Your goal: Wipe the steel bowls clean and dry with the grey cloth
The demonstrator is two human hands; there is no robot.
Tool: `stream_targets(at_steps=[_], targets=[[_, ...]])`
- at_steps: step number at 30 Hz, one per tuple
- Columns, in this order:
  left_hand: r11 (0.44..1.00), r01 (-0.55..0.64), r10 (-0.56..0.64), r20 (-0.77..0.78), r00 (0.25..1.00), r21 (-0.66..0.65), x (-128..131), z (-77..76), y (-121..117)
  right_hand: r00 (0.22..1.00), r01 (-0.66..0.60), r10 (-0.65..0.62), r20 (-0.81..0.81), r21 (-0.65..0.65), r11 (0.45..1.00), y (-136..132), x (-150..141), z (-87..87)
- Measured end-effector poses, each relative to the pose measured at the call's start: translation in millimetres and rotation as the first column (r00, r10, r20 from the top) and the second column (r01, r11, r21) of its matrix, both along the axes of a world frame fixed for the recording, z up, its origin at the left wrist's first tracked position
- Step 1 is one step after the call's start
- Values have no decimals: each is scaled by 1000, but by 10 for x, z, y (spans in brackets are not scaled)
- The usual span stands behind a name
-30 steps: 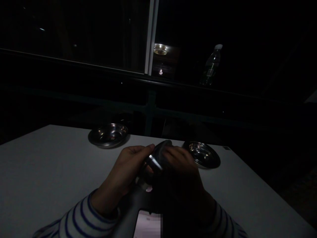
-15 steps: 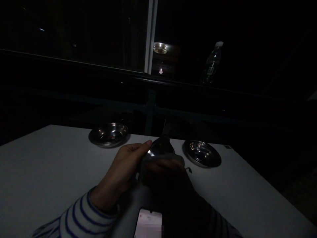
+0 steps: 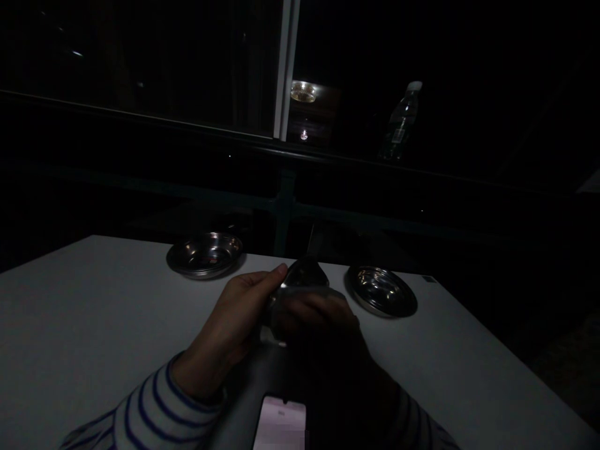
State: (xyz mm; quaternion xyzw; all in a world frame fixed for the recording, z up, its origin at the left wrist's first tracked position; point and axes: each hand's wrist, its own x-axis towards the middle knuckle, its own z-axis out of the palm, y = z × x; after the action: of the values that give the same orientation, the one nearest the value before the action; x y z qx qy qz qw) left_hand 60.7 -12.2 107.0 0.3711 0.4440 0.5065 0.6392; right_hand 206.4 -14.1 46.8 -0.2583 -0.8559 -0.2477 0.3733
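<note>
Near the middle of the table, my left hand (image 3: 244, 312) is closed round the left side of a shiny dark metal dish (image 3: 307, 273), thumb on its rim. The dish is tilted, and much of it is hidden by my hands and the dark. Against its near side is my right hand (image 3: 323, 325), deep in shadow, with fingers bent. Something pale and thin runs along those fingers, but I cannot make out what it is. Below my hands lies a phone (image 3: 281, 422) with its screen lit.
A round metal dish (image 3: 205, 255) stands at the back left of the white table (image 3: 94, 325), and a second metal dish (image 3: 382, 291) at the back right. Beyond the table, a plastic bottle (image 3: 400, 125) stands by the window frame (image 3: 284, 69). The surroundings are very dark.
My right hand has shifted slightly over the near side of the held dish, and a small dark loop beside it is no longer visible. My left hand keeps its hold.
</note>
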Motion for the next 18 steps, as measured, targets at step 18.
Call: stream_targets(at_steps=[18], targets=[[998, -55, 56, -29, 998, 33, -53, -9, 22, 1000, 15, -17, 20, 87, 996, -51, 1, 15]])
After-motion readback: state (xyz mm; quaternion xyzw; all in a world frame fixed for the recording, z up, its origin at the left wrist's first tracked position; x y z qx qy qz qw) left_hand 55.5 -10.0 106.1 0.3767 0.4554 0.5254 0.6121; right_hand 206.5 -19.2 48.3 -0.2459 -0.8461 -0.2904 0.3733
